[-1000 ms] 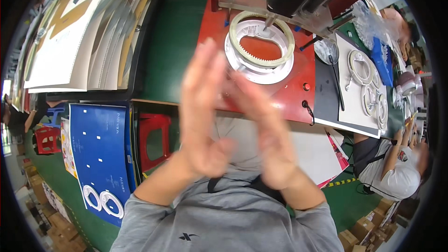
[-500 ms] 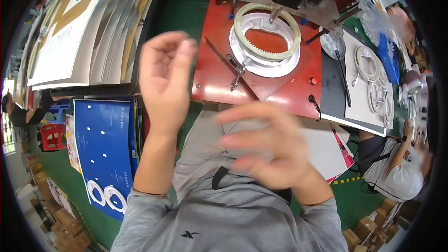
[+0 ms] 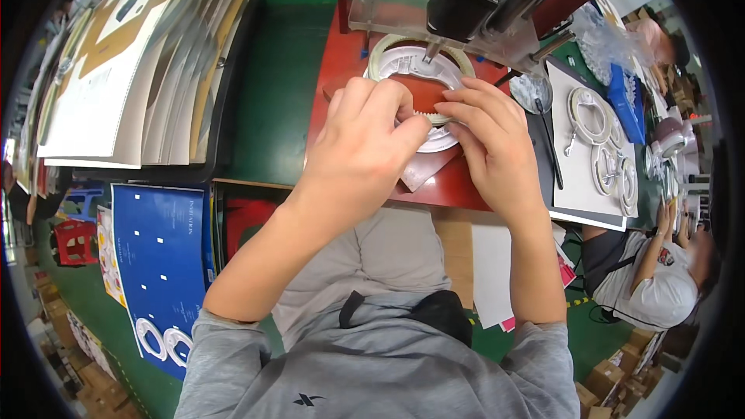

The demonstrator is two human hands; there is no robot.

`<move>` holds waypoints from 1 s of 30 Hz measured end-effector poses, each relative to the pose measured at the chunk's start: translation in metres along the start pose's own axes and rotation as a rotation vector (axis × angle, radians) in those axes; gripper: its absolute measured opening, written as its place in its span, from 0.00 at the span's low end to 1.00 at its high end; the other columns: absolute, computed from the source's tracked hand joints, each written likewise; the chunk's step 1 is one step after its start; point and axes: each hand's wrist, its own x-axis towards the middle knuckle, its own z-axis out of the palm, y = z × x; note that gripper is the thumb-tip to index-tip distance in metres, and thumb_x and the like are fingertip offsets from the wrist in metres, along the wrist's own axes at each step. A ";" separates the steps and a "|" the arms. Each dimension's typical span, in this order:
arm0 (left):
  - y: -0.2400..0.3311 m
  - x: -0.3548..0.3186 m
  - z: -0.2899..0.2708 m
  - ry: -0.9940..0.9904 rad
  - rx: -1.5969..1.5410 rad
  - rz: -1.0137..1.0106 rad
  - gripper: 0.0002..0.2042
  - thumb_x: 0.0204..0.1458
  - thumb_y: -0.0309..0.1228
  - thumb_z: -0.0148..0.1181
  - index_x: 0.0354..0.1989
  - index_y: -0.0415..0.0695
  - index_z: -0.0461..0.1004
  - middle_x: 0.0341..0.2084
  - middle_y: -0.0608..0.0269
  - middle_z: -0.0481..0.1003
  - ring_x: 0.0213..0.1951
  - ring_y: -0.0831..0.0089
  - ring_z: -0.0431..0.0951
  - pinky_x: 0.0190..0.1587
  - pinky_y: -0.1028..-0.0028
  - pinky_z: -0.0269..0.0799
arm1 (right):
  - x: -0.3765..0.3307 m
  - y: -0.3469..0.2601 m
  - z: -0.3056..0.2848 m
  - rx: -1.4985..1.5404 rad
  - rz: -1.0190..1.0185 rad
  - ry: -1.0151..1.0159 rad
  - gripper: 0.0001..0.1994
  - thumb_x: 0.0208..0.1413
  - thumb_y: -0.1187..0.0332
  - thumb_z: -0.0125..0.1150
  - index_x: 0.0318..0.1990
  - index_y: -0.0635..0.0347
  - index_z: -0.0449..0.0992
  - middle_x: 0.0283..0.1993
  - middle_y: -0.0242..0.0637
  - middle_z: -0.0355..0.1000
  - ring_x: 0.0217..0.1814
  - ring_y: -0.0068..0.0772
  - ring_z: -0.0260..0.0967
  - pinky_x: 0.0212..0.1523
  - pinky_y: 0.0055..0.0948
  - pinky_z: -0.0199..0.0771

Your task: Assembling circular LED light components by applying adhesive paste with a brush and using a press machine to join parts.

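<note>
A cream-coloured ring with inner teeth [image 3: 378,57] lies on a white plastic ring [image 3: 441,140] on the red base plate [image 3: 458,184] of a bench machine. My left hand [image 3: 365,140] has its fingers curled, with thumb and forefinger pinched at the near rim of the toothed ring. From the other side my right hand [image 3: 497,147] grips the same near rim with bent fingers and thumb. My fingers cover part of that rim, and any small part between them is hidden. The machine's black block and rod [image 3: 463,1] stand above the rings.
To the left, a thick stack of papers and boards [image 3: 116,85] stands on the green bench. More ring parts [image 3: 594,116] lie on a pale board at the right, beside a black stick [image 3: 552,143] and a blue tray [image 3: 625,101]. Another person [image 3: 652,283] sits at far right.
Both hands have moved from above my lap onto the toothed ring's near rim. The metal chain-like part and most of the dark strip are now hidden. The whole view has shifted slightly.
</note>
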 end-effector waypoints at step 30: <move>-0.042 0.019 -0.040 -0.358 -0.324 -0.040 0.04 0.53 0.23 0.67 0.34 0.38 0.79 0.31 0.57 0.80 0.38 0.57 0.76 0.44 0.63 0.73 | 0.007 -0.006 0.013 0.123 0.012 0.079 0.11 0.50 0.76 0.73 0.43 0.60 0.86 0.40 0.36 0.80 0.50 0.43 0.75 0.52 0.38 0.76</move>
